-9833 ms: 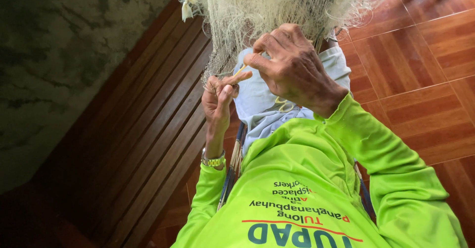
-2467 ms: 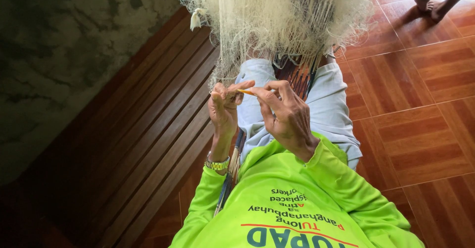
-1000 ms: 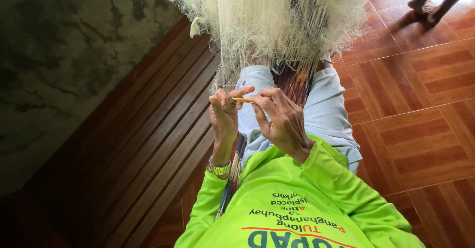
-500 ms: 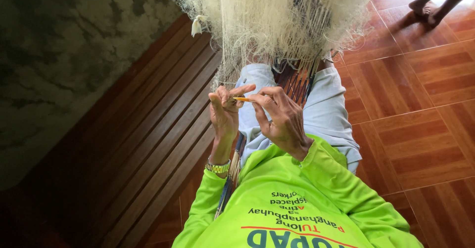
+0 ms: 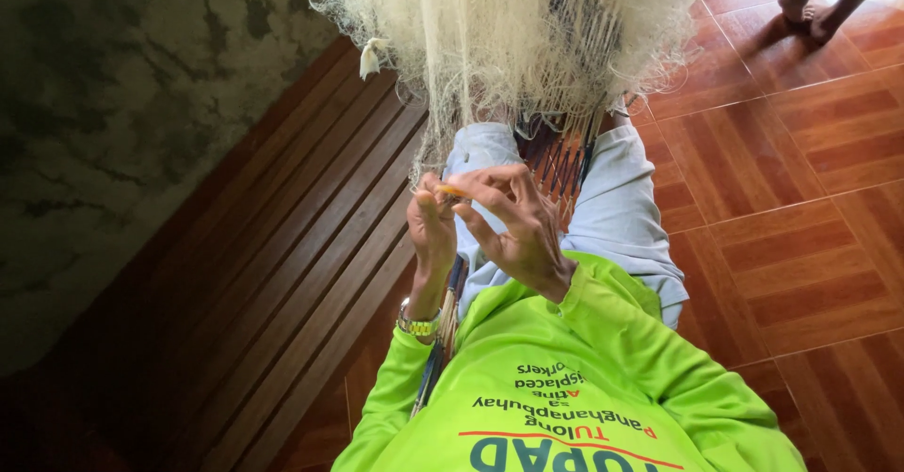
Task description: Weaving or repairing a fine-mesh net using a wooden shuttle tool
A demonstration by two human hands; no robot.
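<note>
head view: both hands (image 5: 485, 232) pinch a small yellow piece (image 5: 452, 191) (fingers curled) below netting (image 5: 508, 39).

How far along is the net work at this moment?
Done: cannot tell; no finished stretch stands out in the pale fishing net. In hand: left hand and right hand pinch a small yellow tool at the net's lower edge. Left: most of the net hangs bunched above, untouched.
</note>
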